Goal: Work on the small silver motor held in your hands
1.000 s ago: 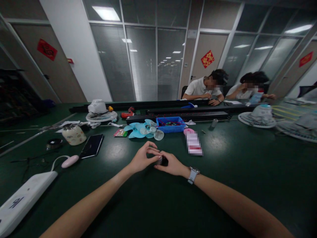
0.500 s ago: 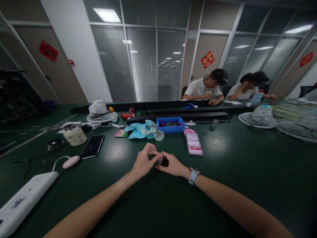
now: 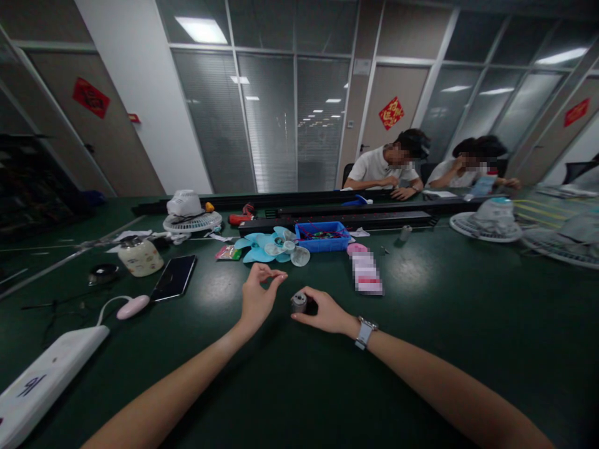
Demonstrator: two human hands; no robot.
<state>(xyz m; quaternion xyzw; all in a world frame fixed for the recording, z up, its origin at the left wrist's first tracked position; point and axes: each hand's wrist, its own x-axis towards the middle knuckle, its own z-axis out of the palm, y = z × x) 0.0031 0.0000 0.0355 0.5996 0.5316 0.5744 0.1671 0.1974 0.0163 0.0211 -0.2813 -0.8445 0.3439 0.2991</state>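
While the right hand (image 3: 327, 313) rests on the green table (image 3: 421, 349) just below the middle of the frame, its thumb and fingertips grasp a small grey cylinder (image 3: 298, 302) at the hand's left end. The cylinder is short and stubby. Its round end face points up and slightly toward the camera, so its long axis stands roughly upright, though the part inside the fingers is hidden. The left hand (image 3: 256, 298) hovers just left of it and apart from it, with thumb and forefinger pinched tip to tip; whether anything sits between them cannot be told. Half a second ago those left fingers were on the cylinder together with the right; now they have lifted off toward the upper left, while cylinder and right hand have stayed put.
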